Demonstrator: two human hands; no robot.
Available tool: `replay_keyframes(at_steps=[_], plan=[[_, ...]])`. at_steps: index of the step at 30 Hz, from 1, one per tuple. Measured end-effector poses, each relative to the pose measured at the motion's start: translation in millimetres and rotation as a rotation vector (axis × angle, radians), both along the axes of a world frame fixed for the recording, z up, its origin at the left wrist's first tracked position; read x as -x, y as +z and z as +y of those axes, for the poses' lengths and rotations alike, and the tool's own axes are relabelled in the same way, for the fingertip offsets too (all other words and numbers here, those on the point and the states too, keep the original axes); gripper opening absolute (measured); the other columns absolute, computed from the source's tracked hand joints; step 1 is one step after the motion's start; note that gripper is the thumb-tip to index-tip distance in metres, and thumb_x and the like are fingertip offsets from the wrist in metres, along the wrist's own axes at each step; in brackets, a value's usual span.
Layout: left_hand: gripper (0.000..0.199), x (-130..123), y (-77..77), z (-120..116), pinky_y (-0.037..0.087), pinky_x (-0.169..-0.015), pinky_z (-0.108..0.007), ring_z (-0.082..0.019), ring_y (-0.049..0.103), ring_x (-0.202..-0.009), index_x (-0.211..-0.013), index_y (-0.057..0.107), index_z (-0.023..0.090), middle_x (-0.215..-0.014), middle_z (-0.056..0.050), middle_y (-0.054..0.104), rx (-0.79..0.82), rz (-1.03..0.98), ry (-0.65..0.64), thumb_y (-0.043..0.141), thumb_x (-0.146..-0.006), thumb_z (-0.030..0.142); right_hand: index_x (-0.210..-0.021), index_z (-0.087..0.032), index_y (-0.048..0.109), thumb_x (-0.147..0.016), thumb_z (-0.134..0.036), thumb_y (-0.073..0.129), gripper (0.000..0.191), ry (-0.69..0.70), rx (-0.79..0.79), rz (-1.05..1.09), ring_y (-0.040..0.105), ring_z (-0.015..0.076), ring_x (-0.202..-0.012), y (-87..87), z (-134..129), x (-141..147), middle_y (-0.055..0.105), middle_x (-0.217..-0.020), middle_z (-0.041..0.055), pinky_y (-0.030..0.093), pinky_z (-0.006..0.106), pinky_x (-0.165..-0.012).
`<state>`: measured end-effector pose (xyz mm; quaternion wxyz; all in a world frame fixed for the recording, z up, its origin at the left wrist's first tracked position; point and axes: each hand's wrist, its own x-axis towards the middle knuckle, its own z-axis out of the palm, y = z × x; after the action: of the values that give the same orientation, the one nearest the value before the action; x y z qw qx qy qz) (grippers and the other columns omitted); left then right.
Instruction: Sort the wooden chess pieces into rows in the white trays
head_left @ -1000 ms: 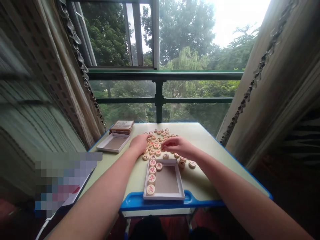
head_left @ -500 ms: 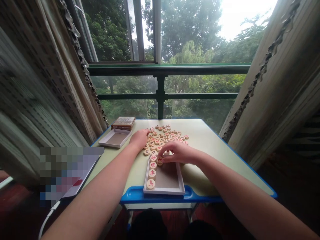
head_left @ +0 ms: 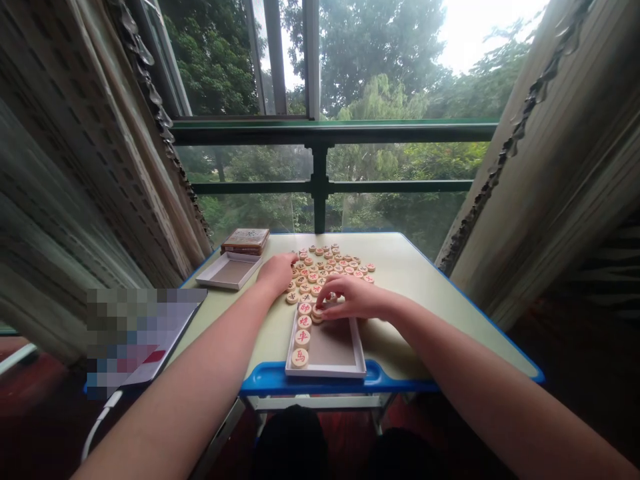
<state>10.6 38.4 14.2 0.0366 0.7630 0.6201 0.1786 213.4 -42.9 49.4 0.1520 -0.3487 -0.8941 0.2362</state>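
Observation:
My right hand reaches over the far end of a shallow white box, thumb and fingers pinched on a round wooden Chinese chess piece. Another piece seems to lie just under it. Down the box's left side runs a column of red-marked pieces, faces up. My left hand is at the left edge of a spread of loose chess pieces, its fingertips against the far left ones. Its fingers are mostly hidden behind the back of the hand.
Beyond my left hand stand an open white box lid and a brown box. A blurred-out flat object with a white cable is at the left. The pale table has a blue rim; window and curtains surround it.
The red-marked piece seen under my right fingers is now mostly covered by the piece in their pinch. The view has tilted slightly; my left hand stays beside the loose pieces.

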Motion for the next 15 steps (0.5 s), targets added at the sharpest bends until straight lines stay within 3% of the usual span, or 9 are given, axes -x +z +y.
replay_keyframes(at_steps=[15], plan=[[0.042, -0.2, 2.5, -2.7, 0.039, -0.093, -0.023, -0.017, 0.057, -0.105, -0.113, 0.062, 0.023, -0.115, -0.004, 0.064, 0.01, -0.019, 0.009, 0.042, -0.079, 0.009, -0.089, -0.021, 0.069, -0.071, -0.038, 0.068, 0.024, -0.003, -0.036, 0.007, 0.054, 0.0164, -0.082, -2.3, -1.8, 2.0, 0.058, -0.087, 0.0034, 0.042, 0.026, -0.072]])
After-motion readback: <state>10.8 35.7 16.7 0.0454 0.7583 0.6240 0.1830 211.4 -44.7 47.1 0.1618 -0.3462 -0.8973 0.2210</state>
